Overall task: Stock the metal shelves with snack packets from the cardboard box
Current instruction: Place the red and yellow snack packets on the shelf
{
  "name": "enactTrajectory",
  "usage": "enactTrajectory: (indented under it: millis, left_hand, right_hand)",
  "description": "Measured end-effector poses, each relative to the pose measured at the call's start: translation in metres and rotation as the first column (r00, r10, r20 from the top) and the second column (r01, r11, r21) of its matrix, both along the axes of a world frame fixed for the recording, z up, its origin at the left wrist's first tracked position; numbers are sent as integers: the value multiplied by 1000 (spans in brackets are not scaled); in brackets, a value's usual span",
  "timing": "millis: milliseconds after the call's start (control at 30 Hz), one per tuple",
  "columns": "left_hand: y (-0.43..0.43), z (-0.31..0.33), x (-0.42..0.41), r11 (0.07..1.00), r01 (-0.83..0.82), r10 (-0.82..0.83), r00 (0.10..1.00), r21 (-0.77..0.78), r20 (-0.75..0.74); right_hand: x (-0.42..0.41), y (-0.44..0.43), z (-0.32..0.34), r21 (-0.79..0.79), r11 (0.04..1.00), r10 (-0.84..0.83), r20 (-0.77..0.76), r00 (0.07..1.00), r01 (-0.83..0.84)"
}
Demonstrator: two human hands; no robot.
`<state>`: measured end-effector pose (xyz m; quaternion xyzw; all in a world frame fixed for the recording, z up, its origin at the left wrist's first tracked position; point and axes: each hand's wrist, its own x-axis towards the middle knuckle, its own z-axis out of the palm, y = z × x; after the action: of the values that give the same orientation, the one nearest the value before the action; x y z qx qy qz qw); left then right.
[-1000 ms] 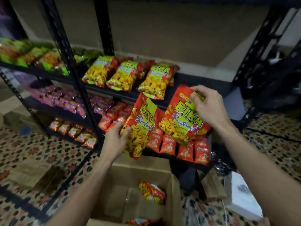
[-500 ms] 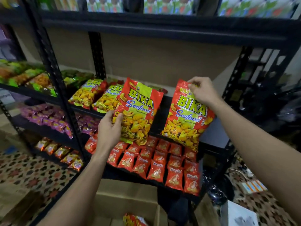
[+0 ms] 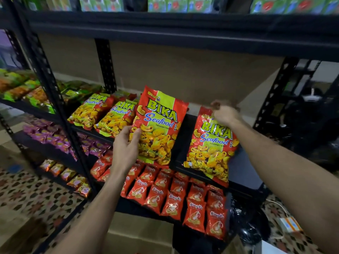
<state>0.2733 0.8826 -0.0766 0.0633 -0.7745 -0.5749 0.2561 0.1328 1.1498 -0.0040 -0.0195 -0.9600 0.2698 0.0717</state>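
Presently, the left hand [image 3: 126, 145] grips the lower left edge of the first Bika Seafood packet [image 3: 161, 121], held upright at the middle shelf [image 3: 245, 162] beside the shelved packets [image 3: 113, 118]; the right hand [image 3: 224, 114] pinches the top of the second Bika Seafood packet [image 3: 211, 149], lying on that shelf, bottom overhanging its front edge; the cardboard box [image 3: 139, 231] sits below.

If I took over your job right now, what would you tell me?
Left hand grips one Bika Seafood packet by its lower edge, in front of the middle shelf.
Right hand pinches the top of a second Bika packet lying on that shelf.
Done: two shelved Bika packets lie further left.
Left: set both down, then check the cardboard box.
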Motion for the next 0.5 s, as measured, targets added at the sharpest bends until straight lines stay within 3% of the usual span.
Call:
enactTrajectory:
  millis: [167, 333, 500]
  left_hand:
    - [4, -14, 6, 994, 44, -48, 998, 99, 30]
    - [-3, -22, 9, 992, 54, -59, 997, 115, 46]
    - [-12, -19, 7, 990, 45, -49, 998, 134, 27]
  right_hand:
    - [27, -6, -34, 29, 999, -18, -140, 990, 22]
    - [85, -22, -96, 240, 970, -30, -35, 999, 38]
    - [82, -29, -132, 352, 935, -71, 79, 994, 39]
